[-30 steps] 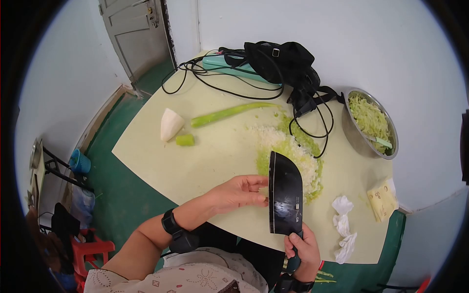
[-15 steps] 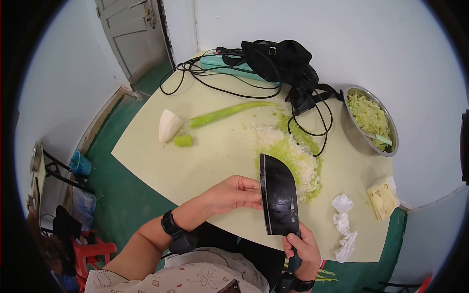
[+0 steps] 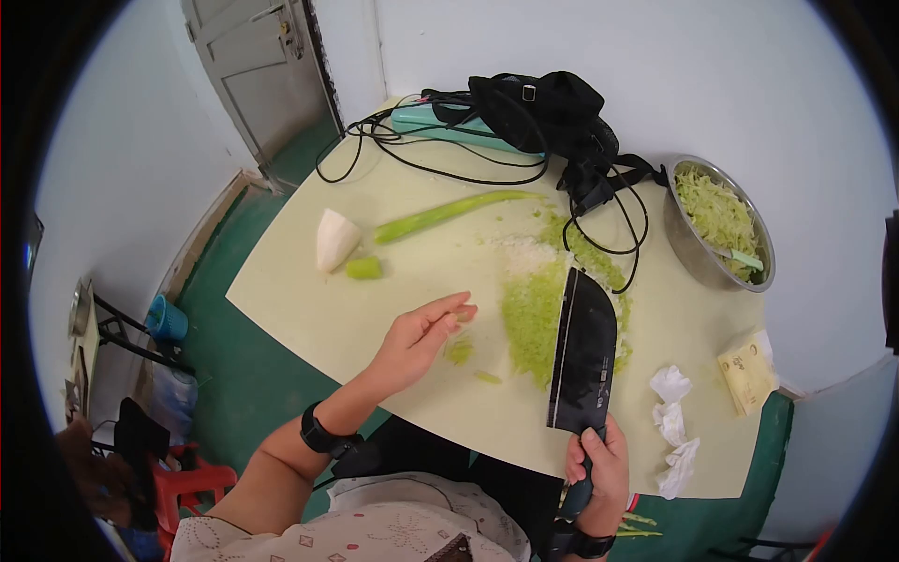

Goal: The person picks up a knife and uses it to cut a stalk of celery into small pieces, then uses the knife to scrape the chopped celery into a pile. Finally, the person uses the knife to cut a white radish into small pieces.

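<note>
My right hand (image 3: 601, 459) is closed round the dark handle of a broad black cleaver (image 3: 587, 356). Its blade points away from me, above chopped pale-green vegetable (image 3: 529, 318) spread on the table. To the left of the blade, my left hand (image 3: 417, 342) is raised with thumb and fingertips drawn together; anything between them is too small to make out. A few green shreds (image 3: 459, 351) lie on the table just below those fingertips. Farther back rest a long green stalk (image 3: 449, 215), a short green piece (image 3: 363, 269) and a white, cone-shaped chunk of vegetable (image 3: 336, 241).
At the right back stands a metal bowl (image 3: 698, 248) of shredded green vegetable with a pale-green handle in it. A black bag (image 3: 534, 108) and looping cables lie along the back. Crumpled tissues (image 3: 672, 421) and a yellow tissue pack (image 3: 746, 375) are on the right.
The cleaver has moved right and slightly down, over the chopped vegetable. My left hand has left the blade and gone left and up. Green shreds now lie beneath it.
</note>
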